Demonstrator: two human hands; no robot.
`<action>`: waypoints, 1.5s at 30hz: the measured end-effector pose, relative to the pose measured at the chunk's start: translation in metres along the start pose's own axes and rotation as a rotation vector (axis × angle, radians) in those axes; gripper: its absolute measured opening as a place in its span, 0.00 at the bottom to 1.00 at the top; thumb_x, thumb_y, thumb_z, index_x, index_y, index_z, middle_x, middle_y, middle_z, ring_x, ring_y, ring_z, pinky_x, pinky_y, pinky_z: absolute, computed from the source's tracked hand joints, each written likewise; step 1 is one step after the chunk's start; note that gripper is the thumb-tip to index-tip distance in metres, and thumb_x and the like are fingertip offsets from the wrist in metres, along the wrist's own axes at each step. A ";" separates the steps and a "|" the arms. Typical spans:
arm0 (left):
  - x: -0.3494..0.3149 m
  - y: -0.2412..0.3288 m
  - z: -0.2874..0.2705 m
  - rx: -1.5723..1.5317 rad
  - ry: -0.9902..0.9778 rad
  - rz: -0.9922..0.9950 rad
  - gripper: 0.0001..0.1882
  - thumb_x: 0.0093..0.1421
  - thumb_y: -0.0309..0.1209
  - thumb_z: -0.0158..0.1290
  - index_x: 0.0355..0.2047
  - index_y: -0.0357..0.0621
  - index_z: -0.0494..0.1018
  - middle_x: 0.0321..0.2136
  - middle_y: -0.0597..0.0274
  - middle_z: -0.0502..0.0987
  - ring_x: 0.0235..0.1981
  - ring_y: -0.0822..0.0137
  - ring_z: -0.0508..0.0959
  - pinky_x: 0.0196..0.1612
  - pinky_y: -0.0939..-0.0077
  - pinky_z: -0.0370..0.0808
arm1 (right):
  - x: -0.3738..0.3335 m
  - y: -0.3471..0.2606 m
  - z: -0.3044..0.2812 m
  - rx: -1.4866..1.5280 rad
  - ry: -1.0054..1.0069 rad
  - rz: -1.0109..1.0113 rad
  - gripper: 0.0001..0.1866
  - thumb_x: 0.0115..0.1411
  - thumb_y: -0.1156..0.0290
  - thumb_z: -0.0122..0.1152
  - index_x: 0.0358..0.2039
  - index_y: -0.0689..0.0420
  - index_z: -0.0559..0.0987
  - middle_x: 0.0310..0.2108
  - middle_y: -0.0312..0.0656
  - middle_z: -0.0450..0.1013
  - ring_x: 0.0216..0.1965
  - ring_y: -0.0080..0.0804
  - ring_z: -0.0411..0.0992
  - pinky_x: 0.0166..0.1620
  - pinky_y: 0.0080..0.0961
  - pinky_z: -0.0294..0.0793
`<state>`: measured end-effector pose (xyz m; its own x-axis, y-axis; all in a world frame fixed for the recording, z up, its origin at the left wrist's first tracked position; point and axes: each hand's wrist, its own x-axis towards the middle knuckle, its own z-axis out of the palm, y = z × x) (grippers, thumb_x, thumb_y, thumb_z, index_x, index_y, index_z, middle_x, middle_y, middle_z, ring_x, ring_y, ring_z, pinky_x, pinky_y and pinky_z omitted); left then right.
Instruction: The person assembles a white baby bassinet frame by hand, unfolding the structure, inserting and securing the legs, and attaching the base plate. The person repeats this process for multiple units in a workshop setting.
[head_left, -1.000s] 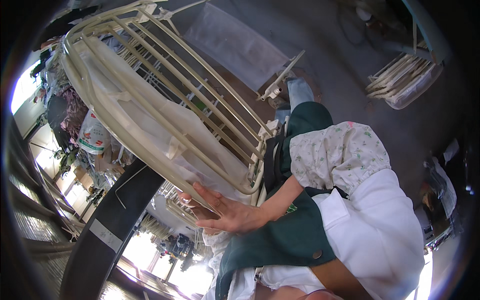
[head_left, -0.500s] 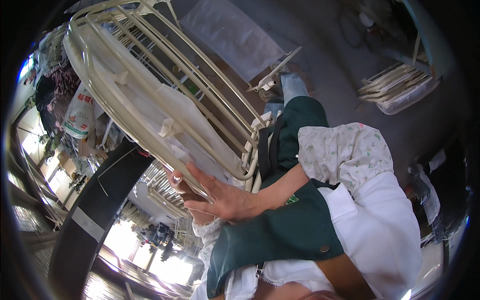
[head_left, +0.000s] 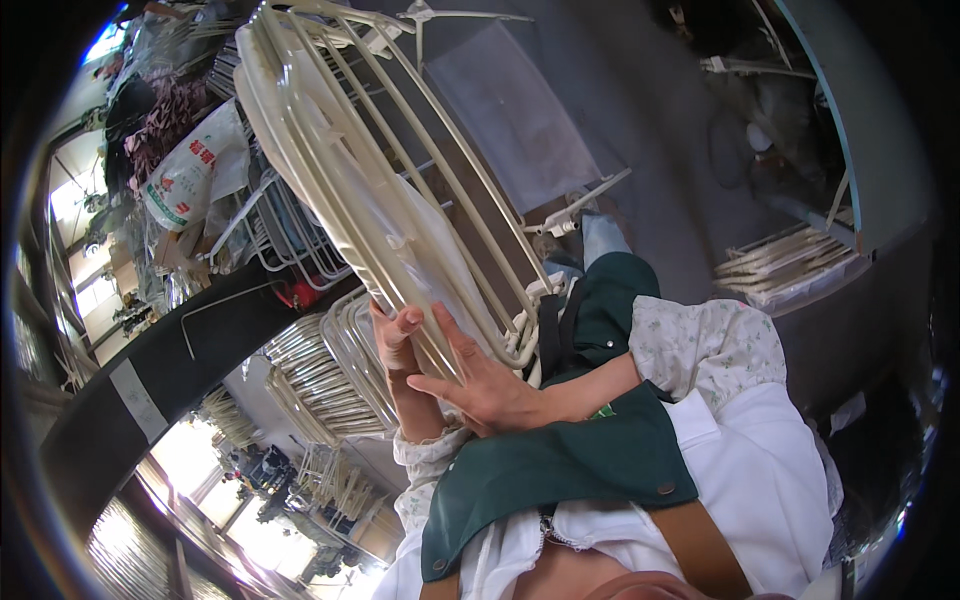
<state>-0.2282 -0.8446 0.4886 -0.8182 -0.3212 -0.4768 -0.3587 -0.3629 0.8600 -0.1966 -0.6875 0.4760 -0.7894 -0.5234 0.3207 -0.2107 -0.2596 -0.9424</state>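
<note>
A long cream-coloured tubular metal rack (head_left: pixel 452 192) with parallel bars leans from my lap toward the upper left. White, partly see-through plastic sheeting (head_left: pixel 437 235) lies along its near bars. My left hand (head_left: pixel 397 345) is closed round the rack's near lower edge, its thumb on the front and some fingers hidden behind. Just right of it, my right hand (head_left: pixel 490 392) presses against the same edge. Its thumb and index finger are stretched wide apart, with the bars passing between them; the other fingers are partly hidden.
A stack of similar cream frames (head_left: pixel 330 365) stands beyond my left hand. A black curved surface (head_left: pixel 225 335) carries a bent wire. Bagged goods and a printed white bag (head_left: pixel 195 170) lie at upper left. On the floor are a pale sheet (head_left: pixel 520 110) and more frames (head_left: pixel 790 265) at right.
The rack and both hands sit further right in the view, and the whole room has shifted with them. More of my left thumb and of the stacked frames shows. Both hands stay at the rack's edge.
</note>
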 end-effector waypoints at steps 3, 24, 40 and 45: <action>0.007 0.002 0.011 -0.019 -0.044 -0.026 0.41 0.41 0.36 0.69 0.55 0.36 0.65 0.40 0.59 0.76 0.37 0.65 0.78 0.41 0.72 0.77 | 0.004 -0.001 -0.009 0.024 -0.026 0.075 0.31 0.52 0.84 0.57 0.58 0.52 0.71 0.68 0.70 0.27 0.69 0.69 0.37 0.66 0.47 0.51; 0.044 0.011 0.044 -0.028 0.039 0.052 0.36 0.45 0.29 0.68 0.54 0.34 0.67 0.41 0.56 0.78 0.37 0.65 0.79 0.44 0.71 0.77 | 0.042 0.006 -0.076 0.570 -0.220 0.847 0.27 0.58 0.68 0.63 0.55 0.64 0.67 0.38 0.43 0.74 0.41 0.32 0.74 0.47 0.28 0.73; 0.096 -0.026 -0.002 0.015 -0.019 0.049 0.30 0.52 0.36 0.67 0.52 0.35 0.71 0.42 0.62 0.78 0.40 0.71 0.77 0.46 0.76 0.74 | 0.057 0.015 -0.029 0.629 0.029 0.958 0.10 0.63 0.76 0.51 0.43 0.62 0.64 0.26 0.40 0.69 0.23 0.26 0.69 0.27 0.25 0.70; 0.105 -0.035 -0.017 0.032 -0.011 0.043 0.28 0.52 0.37 0.68 0.49 0.35 0.73 0.40 0.63 0.78 0.38 0.72 0.78 0.44 0.77 0.74 | 0.056 0.016 -0.014 0.602 0.075 0.931 0.11 0.62 0.77 0.51 0.44 0.62 0.64 0.26 0.41 0.70 0.22 0.27 0.69 0.27 0.25 0.70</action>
<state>-0.2938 -0.8802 0.4055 -0.8382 -0.3262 -0.4371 -0.3369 -0.3205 0.8853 -0.2521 -0.7088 0.4778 -0.5307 -0.6738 -0.5142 0.7809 -0.1528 -0.6057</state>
